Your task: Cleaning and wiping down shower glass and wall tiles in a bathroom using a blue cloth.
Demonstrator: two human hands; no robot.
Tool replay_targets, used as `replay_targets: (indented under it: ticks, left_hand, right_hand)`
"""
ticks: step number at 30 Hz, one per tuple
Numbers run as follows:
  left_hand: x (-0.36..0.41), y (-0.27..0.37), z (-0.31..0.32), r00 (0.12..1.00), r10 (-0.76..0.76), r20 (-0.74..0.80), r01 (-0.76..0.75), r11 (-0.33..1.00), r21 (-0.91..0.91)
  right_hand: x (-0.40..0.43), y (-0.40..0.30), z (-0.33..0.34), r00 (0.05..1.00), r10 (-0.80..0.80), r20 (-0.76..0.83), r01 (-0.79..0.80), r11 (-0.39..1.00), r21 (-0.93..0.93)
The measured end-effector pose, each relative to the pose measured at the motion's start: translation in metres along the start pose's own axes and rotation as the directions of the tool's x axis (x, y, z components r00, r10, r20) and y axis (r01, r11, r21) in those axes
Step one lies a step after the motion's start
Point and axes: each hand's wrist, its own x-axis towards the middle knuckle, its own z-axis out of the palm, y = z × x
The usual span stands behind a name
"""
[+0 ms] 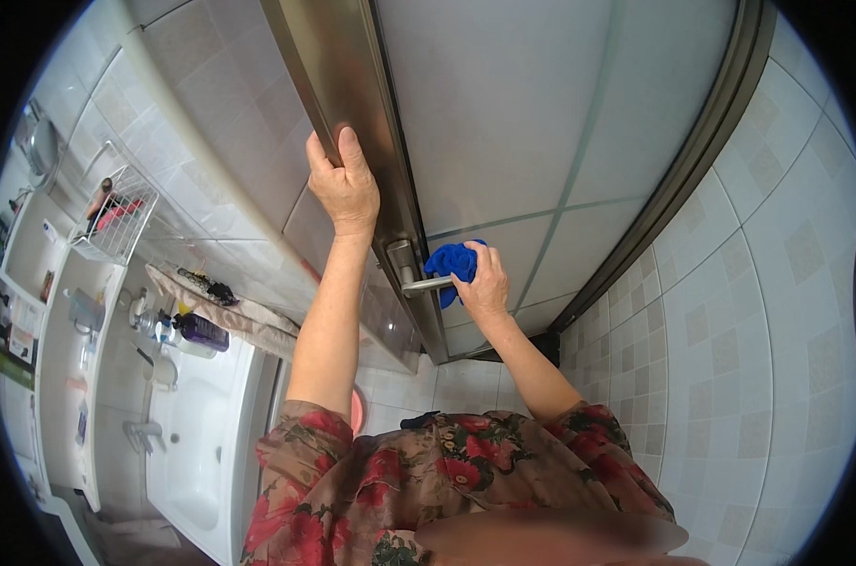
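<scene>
My left hand (344, 182) grips the edge of the metal door frame (357, 106), its thumb on the front face and its fingers around the side. Lower down and to the right, my right hand (483, 283) holds a crumpled blue cloth (455, 263) at the free end of the door's lever handle (428, 284). The cloth hangs a little below the lever. Behind both is the door's frosted glass panel (499, 127), crossed by greenish bands. The fingertips of my right hand are partly hidden by the cloth.
A white washbasin (194, 453) with a tap (143, 433) stands at the left, bottles and a towel (258, 329) above it. Wall shelves (67, 354) and a wire basket (120, 212) hold toiletries. A tiled wall (711, 339) rises at the right. Part of a pink basin (357, 412) shows on the floor.
</scene>
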Motion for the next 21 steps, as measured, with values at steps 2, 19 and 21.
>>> replay_targets:
  ticks: [2,19,21]
  left_hand:
    - [-0.002,0.002,-0.001,1.0,-0.019,0.012,0.019,1.0,0.002]
    - [-0.011,0.014,-0.006,1.0,0.021,-0.018,-0.021,0.999,0.031]
    - [-0.015,0.019,-0.008,0.995,-0.089,0.039,0.089,0.996,-0.01]
  right_hand:
    - [-0.001,0.001,-0.001,1.0,0.003,0.0,-0.003,1.0,-0.001]
    - [0.013,-0.023,-0.044,0.992,-0.099,-0.078,0.111,0.98,0.165]
    - [0.034,-0.053,-0.071,0.975,-0.14,-0.173,0.177,0.96,0.218]
